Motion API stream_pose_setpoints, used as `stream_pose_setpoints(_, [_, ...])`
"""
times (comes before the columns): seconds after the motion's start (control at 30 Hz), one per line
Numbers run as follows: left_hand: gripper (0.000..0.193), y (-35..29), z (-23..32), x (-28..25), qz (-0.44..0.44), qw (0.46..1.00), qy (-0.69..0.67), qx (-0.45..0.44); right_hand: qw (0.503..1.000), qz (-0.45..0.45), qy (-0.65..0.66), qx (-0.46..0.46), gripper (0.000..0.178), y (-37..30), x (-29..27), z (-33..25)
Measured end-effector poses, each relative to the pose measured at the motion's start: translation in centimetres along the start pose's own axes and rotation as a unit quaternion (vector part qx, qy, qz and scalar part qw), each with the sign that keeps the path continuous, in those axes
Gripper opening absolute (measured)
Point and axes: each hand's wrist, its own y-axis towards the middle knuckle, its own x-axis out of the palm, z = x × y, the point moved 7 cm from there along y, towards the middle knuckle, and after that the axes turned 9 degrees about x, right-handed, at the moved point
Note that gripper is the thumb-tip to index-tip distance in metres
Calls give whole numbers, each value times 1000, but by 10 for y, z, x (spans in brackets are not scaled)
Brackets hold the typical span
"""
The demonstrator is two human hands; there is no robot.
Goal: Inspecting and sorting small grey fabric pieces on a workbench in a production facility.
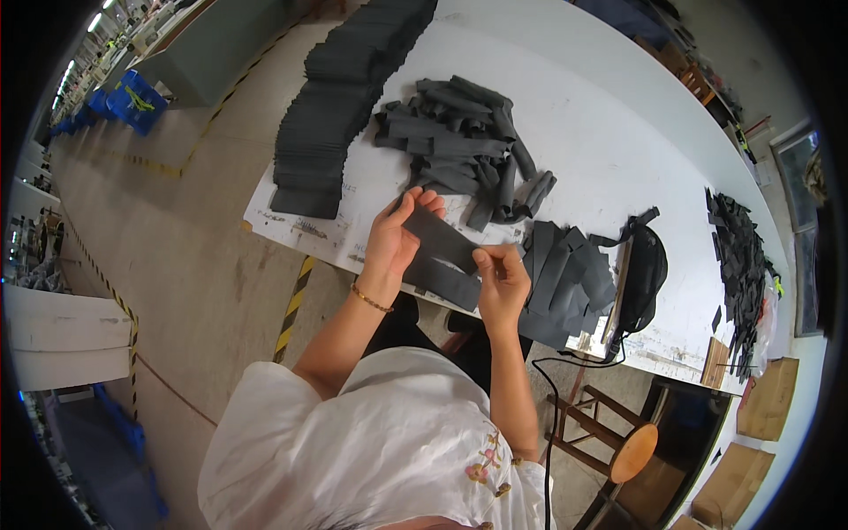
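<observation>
A flat black strip of sheet material, perhaps fabric (pixel 431 237), is stretched between my hands above the table's near edge. My left hand (pixel 393 240) grips its left end, thumb on top and fingers partly hidden behind. Thumb and fingers of my right hand (pixel 504 284) pinch the right end. Just below the held strip, another black piece (pixel 449 284) lies at the table edge. To the right of my right hand, several flat black pieces (pixel 565 276) overlap in a loose pile. Beyond my hands is a heap of curled black pieces (pixel 459 132).
A long row of stacked black pieces (pixel 322 132) runs along the left of the white table (pixel 601 132). A black mesh-like bag (pixel 647 274) with a cable lies right. Farther right sits another dark pile (pixel 738 265). A wooden stool (pixel 634 452) stands below the table.
</observation>
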Motion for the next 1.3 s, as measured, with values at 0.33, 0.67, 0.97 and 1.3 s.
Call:
stream_pose_setpoints(0.33, [19, 13, 27, 6, -32, 902, 401, 161, 989, 22, -127, 70, 11, -18, -23, 72])
stream_pose_setpoints(0.67, [44, 89, -131, 86, -194, 607, 737, 226, 780, 199, -590, 59, 42, 28, -132, 86])
stream_pose_setpoints(0.97, [12, 110, -97, 61, -184, 671, 660, 283, 695, 92, -706, 99, 16, 61, -102, 118])
stream_pose_setpoints(1.3, [18, 70, -34, 41, -116, 977, 174, 38, 903, 31, -421, -82, 20, 42, -70, 21])
